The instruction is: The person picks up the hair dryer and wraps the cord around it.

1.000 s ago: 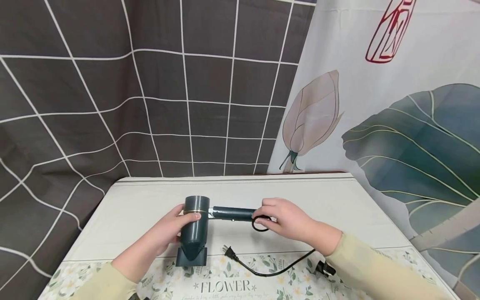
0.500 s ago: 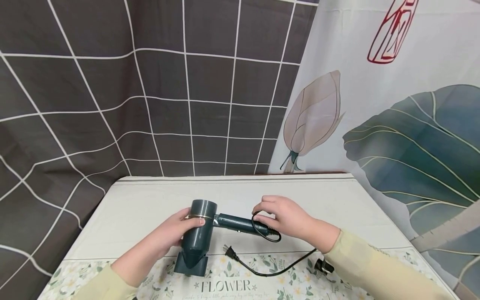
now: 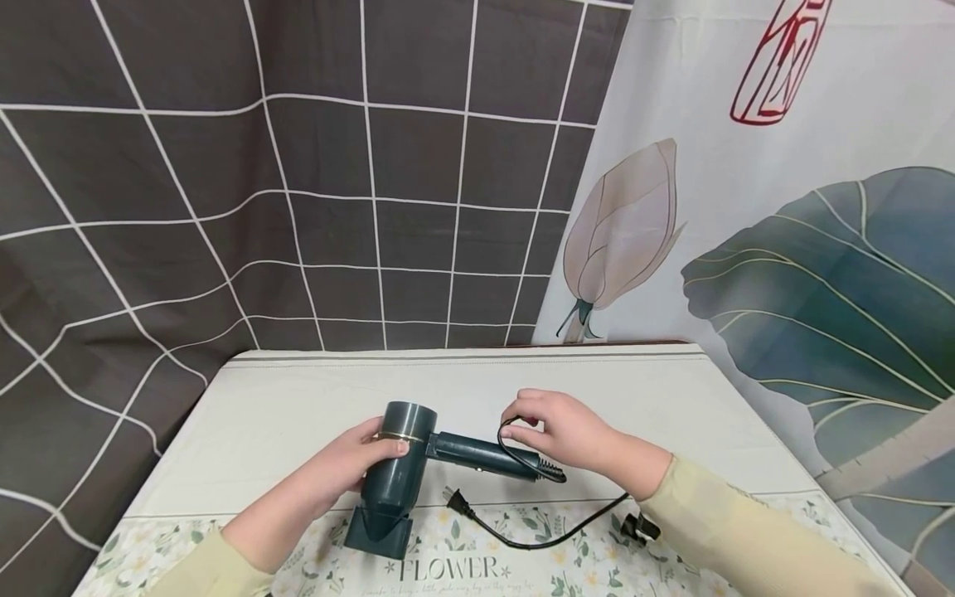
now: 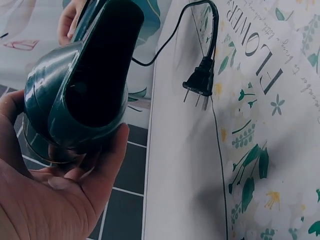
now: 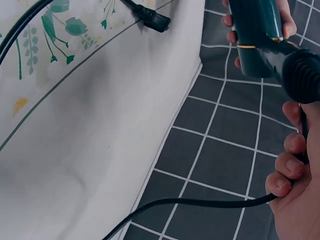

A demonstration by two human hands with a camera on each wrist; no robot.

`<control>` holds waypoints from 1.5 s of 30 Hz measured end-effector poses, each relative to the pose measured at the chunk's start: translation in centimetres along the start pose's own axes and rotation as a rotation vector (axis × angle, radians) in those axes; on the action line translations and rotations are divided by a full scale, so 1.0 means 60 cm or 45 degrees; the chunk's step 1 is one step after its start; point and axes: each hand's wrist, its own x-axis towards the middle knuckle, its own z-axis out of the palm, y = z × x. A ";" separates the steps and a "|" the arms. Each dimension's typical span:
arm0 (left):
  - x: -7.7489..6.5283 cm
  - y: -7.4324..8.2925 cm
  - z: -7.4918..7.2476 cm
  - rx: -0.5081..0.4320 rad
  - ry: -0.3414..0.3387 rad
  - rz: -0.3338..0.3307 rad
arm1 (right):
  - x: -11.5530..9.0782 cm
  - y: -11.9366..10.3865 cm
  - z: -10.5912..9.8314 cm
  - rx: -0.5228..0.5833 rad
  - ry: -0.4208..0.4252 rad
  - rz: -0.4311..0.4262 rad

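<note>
My left hand [image 3: 346, 464] grips the barrel of a dark green hair dryer [image 3: 393, 481], thumb on the near side. Its wide flat nozzle [image 4: 97, 75] opens toward the left wrist camera. The handle [image 3: 485, 454] points right and slightly down, ending in a ribbed cord sleeve. My right hand [image 3: 563, 431] holds the black cord [image 3: 515, 452] just past that sleeve, where it bends in a loop. In the right wrist view the right fingers [image 5: 290, 165] curl round the cord, which runs off to the lower left. The two-pin plug [image 3: 458, 502] lies on the table.
A white table cover [image 3: 298, 398] with a floral band and the word FLOWER lies under the work. More cord [image 3: 552, 543] trails from the plug toward the right sleeve, near a small black object [image 3: 640, 528]. Gridded dark cloth [image 3: 418, 157] and a lotus-printed curtain [image 3: 634, 99] hang behind.
The hair dryer has moved slightly right and nearer, and its handle end has tilted down. The cord loop now stands between the handle end and the right fingers, which have stayed almost in place.
</note>
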 end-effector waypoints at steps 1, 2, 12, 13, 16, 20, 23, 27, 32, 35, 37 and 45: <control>0.000 0.000 0.000 -0.008 -0.010 0.006 | 0.000 0.001 0.000 0.026 -0.005 0.011; 0.000 0.000 -0.001 -0.011 -0.022 0.013 | -0.001 0.002 0.000 0.055 -0.008 0.017; -0.001 0.002 0.002 -0.141 -0.100 0.028 | 0.005 0.017 0.004 0.470 -0.003 0.104; -0.001 0.003 0.003 -0.153 -0.091 0.023 | 0.006 0.019 0.006 0.497 0.003 0.118; -0.001 0.003 0.006 -0.192 -0.066 0.015 | 0.007 0.025 0.012 0.558 0.031 0.139; 0.001 0.003 0.011 -0.249 -0.035 0.019 | 0.006 0.037 0.023 0.530 0.088 0.106; 0.005 0.002 0.016 -0.288 -0.010 0.016 | 0.004 0.038 0.029 0.449 0.095 0.138; 0.009 -0.002 0.020 -0.310 0.014 0.000 | 0.002 0.030 0.034 0.421 0.053 0.363; 0.014 -0.007 0.023 -0.311 0.037 0.002 | 0.000 0.022 0.050 0.482 0.056 0.542; 0.015 -0.006 0.023 -0.322 0.057 0.016 | -0.002 0.022 0.058 0.469 0.080 0.542; 0.015 -0.005 0.023 -0.325 0.076 0.022 | -0.003 0.022 0.061 0.456 0.094 0.510; 0.017 -0.003 0.023 -0.323 0.150 0.042 | -0.006 0.015 0.067 0.393 0.046 0.497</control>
